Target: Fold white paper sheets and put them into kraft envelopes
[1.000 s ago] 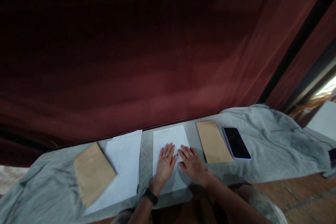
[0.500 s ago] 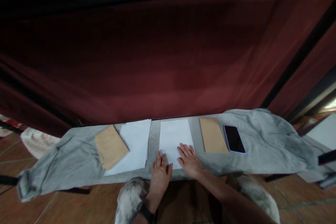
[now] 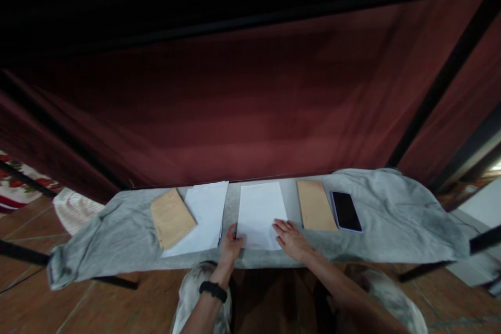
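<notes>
A white sheet of paper [image 3: 261,209] lies in front of me on the grey cloth. My left hand [image 3: 231,245] is at the sheet's lower left edge, its thumb over the paper and its fingers curled at the side, pinching the edge. On the lower right edge rests my right hand [image 3: 291,240], its fingers stretched out and flat on the paper. To the left, several white sheets [image 3: 205,209] lie partly under a brown paper envelope [image 3: 171,218]. Another brown envelope [image 3: 316,203] is to the right of my right hand.
A grey cloth [image 3: 407,219] covers the narrow bench. Beside the right envelope lies a phone [image 3: 346,211] with a dark screen. A dark red panel [image 3: 242,115] rises behind the bench. Dark metal legs [image 3: 117,282] stand on the tiled floor [image 3: 74,308].
My left hand has gone from lying on the sheet to gripping its left edge. My right hand has shifted slightly to the right. The whole view has tilted slightly.
</notes>
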A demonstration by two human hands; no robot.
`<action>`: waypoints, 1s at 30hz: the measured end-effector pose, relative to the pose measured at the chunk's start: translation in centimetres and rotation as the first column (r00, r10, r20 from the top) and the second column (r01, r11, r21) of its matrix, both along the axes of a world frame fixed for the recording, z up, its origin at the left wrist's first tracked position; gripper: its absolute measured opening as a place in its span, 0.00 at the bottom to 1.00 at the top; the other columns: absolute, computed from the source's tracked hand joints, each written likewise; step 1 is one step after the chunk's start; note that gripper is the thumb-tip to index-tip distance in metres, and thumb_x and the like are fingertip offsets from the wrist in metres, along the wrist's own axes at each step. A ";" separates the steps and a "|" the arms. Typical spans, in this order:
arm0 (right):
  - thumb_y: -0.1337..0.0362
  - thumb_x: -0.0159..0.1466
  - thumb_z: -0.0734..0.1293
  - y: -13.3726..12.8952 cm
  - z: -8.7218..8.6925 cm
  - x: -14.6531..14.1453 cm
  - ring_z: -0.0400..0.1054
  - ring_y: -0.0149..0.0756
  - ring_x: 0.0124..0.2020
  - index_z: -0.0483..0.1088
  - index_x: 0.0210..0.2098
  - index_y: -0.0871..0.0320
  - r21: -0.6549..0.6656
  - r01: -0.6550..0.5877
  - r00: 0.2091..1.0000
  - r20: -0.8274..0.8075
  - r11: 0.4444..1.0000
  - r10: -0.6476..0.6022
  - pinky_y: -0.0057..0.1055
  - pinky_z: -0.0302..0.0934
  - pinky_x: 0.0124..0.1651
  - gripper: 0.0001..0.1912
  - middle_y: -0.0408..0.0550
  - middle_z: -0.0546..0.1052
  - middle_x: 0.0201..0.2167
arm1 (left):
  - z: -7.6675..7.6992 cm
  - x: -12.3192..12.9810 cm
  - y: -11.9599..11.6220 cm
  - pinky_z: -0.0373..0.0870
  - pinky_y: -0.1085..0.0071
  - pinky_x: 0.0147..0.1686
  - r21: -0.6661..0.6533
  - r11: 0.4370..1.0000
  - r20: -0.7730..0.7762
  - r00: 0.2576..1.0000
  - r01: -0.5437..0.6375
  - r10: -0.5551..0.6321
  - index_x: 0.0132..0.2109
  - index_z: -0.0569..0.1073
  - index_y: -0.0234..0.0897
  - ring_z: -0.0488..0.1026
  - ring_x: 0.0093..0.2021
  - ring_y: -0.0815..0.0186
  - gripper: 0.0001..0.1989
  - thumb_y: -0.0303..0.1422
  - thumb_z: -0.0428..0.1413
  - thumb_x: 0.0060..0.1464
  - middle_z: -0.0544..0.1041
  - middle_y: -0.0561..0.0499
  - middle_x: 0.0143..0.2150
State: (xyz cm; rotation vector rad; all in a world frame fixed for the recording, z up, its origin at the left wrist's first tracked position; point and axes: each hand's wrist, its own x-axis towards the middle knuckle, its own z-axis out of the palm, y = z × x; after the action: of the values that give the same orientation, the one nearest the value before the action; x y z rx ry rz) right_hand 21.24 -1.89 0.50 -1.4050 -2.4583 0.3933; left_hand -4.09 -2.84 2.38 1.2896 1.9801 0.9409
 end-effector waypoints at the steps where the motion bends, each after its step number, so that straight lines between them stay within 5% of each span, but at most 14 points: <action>1: 0.70 0.70 0.57 0.1 0.3 0.2 0.60 0.36 0.69 0.67 0.66 0.55 0.001 -0.007 1.000 -0.008 1.000 0.007 0.40 0.52 0.72 0.26 0.49 0.65 0.69 | 0.1 0.1 -0.5 0.73 0.69 0.31 -0.005 1.000 0.061 0.998 -0.006 0.006 0.57 0.74 0.33 0.77 0.31 0.64 0.27 0.33 0.60 0.48 0.78 0.52 0.32; 7: 0.84 0.57 0.51 0.6 1.5 2.3 0.61 0.31 0.68 0.60 0.70 0.55 -0.014 0.012 1.000 -0.013 1.000 -0.012 0.33 0.57 0.69 0.44 0.47 0.63 0.70 | 2.1 -1.3 -3.3 0.72 0.71 0.35 -0.100 0.994 0.491 0.867 -0.039 0.084 0.58 0.76 0.38 0.75 0.34 0.67 0.31 0.32 0.62 0.42 0.78 0.51 0.36; 11: 0.84 0.56 0.53 0.6 2.2 3.4 0.57 0.33 0.70 0.53 0.73 0.54 -0.029 -0.016 0.999 -0.043 0.999 0.014 0.36 0.55 0.70 0.46 0.48 0.57 0.73 | 4.4 -2.5 -4.4 0.71 0.69 0.40 -0.130 0.991 0.605 0.792 0.001 0.079 0.45 0.82 0.38 0.77 0.42 0.63 0.22 0.31 0.63 0.38 0.81 0.46 0.45; 15: 0.83 0.54 0.58 0.7 2.7 3.2 0.56 0.38 0.71 0.60 0.70 0.56 -0.114 -0.076 0.995 -0.069 0.991 0.068 0.38 0.52 0.72 0.45 0.50 0.59 0.72 | 5.6 -2.6 -4.9 0.72 0.69 0.39 -0.170 0.985 0.669 0.733 -0.003 0.118 0.37 0.82 0.36 0.77 0.49 0.57 0.15 0.30 0.63 0.36 0.81 0.41 0.52; 19: 0.84 0.49 0.61 1.0 2.7 2.6 0.59 0.42 0.69 0.66 0.66 0.54 -0.185 -0.102 0.994 -0.058 0.977 0.093 0.40 0.52 0.72 0.46 0.49 0.65 0.69 | 4.9 -2.5 -5.0 0.75 0.69 0.40 -0.158 0.987 0.772 0.617 -0.043 0.150 0.38 0.82 0.35 0.77 0.52 0.56 0.13 0.28 0.61 0.41 0.80 0.42 0.55; 25: 0.80 0.58 0.61 1.6 2.6 2.5 0.66 0.41 0.65 0.69 0.64 0.54 -0.146 -0.064 0.993 -0.109 0.987 0.048 0.40 0.57 0.69 0.36 0.51 0.70 0.65 | 3.1 -3.1 -4.5 0.79 0.64 0.45 -0.131 0.981 0.870 0.457 -0.146 0.184 0.44 0.80 0.35 0.79 0.48 0.59 0.13 0.25 0.58 0.50 0.79 0.43 0.56; 30: 0.80 0.60 0.60 1.7 2.7 2.7 0.68 0.40 0.63 0.71 0.62 0.54 -0.129 -0.062 0.992 -0.117 0.990 0.047 0.38 0.59 0.67 0.34 0.50 0.73 0.63 | 2.5 -3.3 -4.8 0.76 0.61 0.53 -0.013 0.995 0.861 0.505 -0.094 0.059 0.47 0.79 0.35 0.79 0.47 0.59 0.18 0.25 0.62 0.45 0.82 0.44 0.50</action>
State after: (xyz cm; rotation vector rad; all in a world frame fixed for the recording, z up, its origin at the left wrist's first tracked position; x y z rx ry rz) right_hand 23.93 -0.24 3.16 -1.3274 -2.4207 0.6420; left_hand -7.43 -7.63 4.87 0.5043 1.1926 1.3278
